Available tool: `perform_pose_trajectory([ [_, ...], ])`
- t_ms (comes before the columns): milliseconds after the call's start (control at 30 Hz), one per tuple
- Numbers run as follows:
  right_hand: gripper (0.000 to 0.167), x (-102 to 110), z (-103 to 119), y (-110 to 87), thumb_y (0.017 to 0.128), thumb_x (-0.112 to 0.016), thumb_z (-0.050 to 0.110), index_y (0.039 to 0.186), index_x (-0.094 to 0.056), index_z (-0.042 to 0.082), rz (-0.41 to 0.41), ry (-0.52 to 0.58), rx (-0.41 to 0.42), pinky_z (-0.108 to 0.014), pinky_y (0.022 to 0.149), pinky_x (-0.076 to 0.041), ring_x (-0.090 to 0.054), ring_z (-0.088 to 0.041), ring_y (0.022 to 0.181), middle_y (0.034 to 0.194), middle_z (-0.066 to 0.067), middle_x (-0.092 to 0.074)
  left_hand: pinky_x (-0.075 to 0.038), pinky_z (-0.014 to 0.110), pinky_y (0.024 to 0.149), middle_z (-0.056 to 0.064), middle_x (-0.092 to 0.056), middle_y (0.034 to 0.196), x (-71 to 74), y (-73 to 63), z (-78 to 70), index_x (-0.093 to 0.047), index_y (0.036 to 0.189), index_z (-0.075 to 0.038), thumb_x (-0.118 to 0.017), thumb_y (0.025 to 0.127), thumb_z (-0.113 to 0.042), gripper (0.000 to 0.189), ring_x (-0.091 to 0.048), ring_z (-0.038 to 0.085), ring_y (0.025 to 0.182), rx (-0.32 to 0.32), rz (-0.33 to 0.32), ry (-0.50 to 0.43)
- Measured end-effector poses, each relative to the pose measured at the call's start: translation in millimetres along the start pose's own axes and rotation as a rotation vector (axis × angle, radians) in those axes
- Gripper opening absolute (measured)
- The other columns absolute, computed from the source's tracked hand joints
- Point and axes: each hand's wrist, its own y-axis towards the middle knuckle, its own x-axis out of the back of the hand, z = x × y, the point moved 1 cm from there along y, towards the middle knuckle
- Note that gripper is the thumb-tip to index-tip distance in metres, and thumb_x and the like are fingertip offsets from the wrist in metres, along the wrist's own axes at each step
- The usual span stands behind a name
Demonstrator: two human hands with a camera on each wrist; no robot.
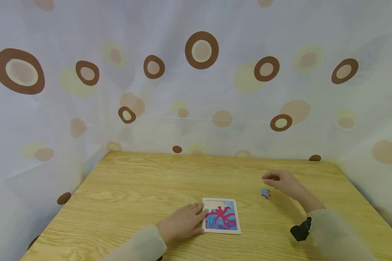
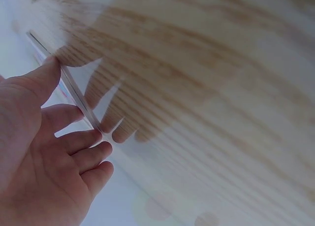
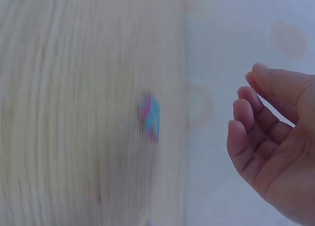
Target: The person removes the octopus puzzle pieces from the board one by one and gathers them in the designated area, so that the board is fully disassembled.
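A square jigsaw puzzle (image 1: 220, 217) with a pink octopus picture lies in a pale frame on the table. Its upper left part shows bare board. My left hand (image 1: 184, 222) rests at the puzzle's left side, index finger over the frame; in the left wrist view the thumb and other fingertips touch the edge of the frame (image 2: 74, 88). A loose blue and pink puzzle piece (image 1: 265, 194) lies to the right of the puzzle. Over the table just beyond this piece hovers my right hand (image 1: 285, 183), fingers loosely bent, nothing visible between them.
The wood-grain table (image 1: 143, 181) ends at a patterned cloth (image 1: 196, 90) hung behind and along both sides. A small reddish bit (image 1: 294, 199) shows under the right wrist, mostly hidden. A black device (image 1: 301, 230) is strapped at the right sleeve.
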Motion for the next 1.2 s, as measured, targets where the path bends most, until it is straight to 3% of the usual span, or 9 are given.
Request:
perform_pose_trajectory([
  [167,0.028,-27.6,22.2,8.2,0.092,-0.058,0.017,0.109,-0.062,-0.005,0.083,0.026,0.080,-0.031,0.057,-0.049,-0.054,-0.019,0.071,0.094,-0.006,-0.060,-0.024,0.031,0.107,0.009,-0.032,0.145,-0.9,0.0,-0.3,-0.037,0.142,-0.011,-0.045,0.094,-0.045,0.060,-0.029,0.020,0.132,-0.002,-0.003,0.003],
  [333,0.020,-56.8,36.7,10.3,0.090,-0.059,0.010,0.105,-0.063,-0.002,0.157,0.021,0.155,-0.027,0.062,-0.047,-0.051,-0.015,0.076,0.091,-0.001,-0.058,-0.024,0.032,0.107,0.008,-0.032,0.145,-1.5,0.6,-0.2,-0.037,0.142,-0.011,-0.045,0.094,-0.045,0.060,-0.029,0.021,0.132,0.000,-0.005,0.002],
  [567,0.017,-85.1,48.4,10.7,0.087,-0.063,0.007,0.104,-0.064,0.002,0.258,0.025,0.204,-0.027,0.062,-0.048,-0.052,-0.015,0.074,0.092,-0.003,-0.056,-0.024,0.033,0.107,0.008,-0.032,0.145,0.4,0.3,-1.8,-0.038,0.142,-0.012,-0.046,0.094,-0.044,0.059,-0.029,0.020,0.132,0.017,0.005,-0.018],
  [833,0.013,-100.7,57.1,13.2,0.085,-0.066,0.009,0.098,-0.068,0.008,0.323,-0.034,0.220,-0.025,0.058,-0.044,-0.046,-0.011,0.068,0.086,0.000,-0.054,-0.024,0.032,0.108,0.008,-0.032,0.145,1.7,0.3,-2.1,-0.038,0.142,-0.011,-0.047,0.094,-0.044,0.059,-0.029,0.021,0.132,0.025,0.009,-0.025],
  [1200,0.011,-106.4,61.8,12.4,0.083,-0.069,0.008,0.093,-0.066,0.009,0.317,-0.096,0.229,-0.024,0.058,-0.042,-0.043,-0.012,0.068,0.083,0.001,-0.049,-0.024,0.032,0.107,0.008,-0.032,0.145,-1.5,0.2,-0.7,-0.037,0.142,-0.012,-0.045,0.094,-0.046,0.060,-0.029,0.021,0.132,0.018,0.002,-0.019],
])
